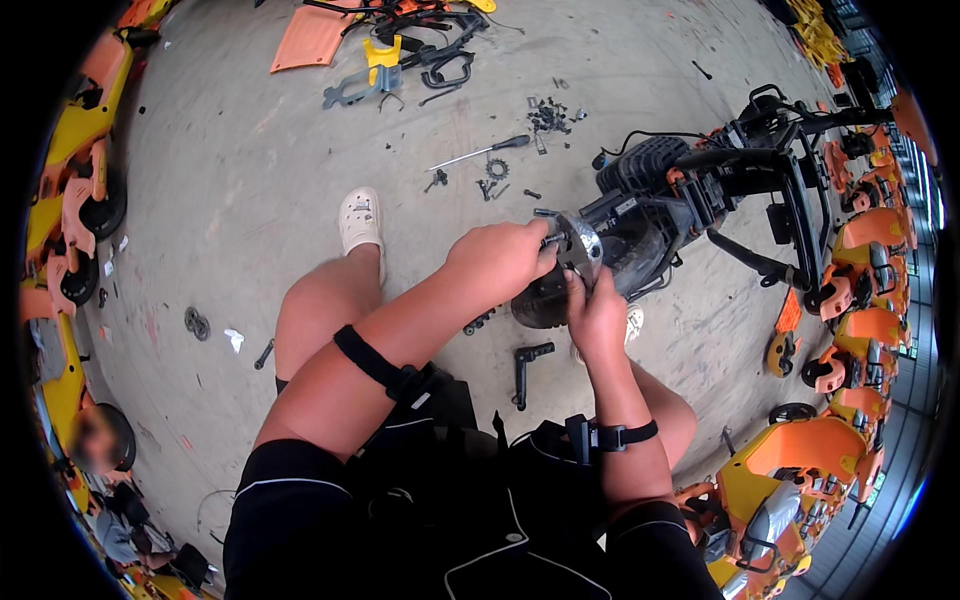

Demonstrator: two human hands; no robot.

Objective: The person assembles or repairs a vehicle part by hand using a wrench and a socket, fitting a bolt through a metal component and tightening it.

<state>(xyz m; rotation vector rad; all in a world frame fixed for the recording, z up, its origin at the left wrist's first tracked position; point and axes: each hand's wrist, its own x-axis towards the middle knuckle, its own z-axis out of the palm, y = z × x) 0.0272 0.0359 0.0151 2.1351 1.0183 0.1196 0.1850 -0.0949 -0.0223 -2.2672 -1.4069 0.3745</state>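
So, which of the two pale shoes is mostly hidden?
The right shoe, largely covered by the right hand and forearm; the left shoe shows nearly whole.

The left hand and the right hand hide bits of the round, shiny silver metal part. What the left fingertips pinch is hard to tell. The hands also block some of the fat black rubber tire. The right foot's cream rubber shoe is mostly covered. In the pile of little black metal bits, each is too tiny to name. The top edge cuts off the flat orange plastic panel. A round patch at the left is blurry.
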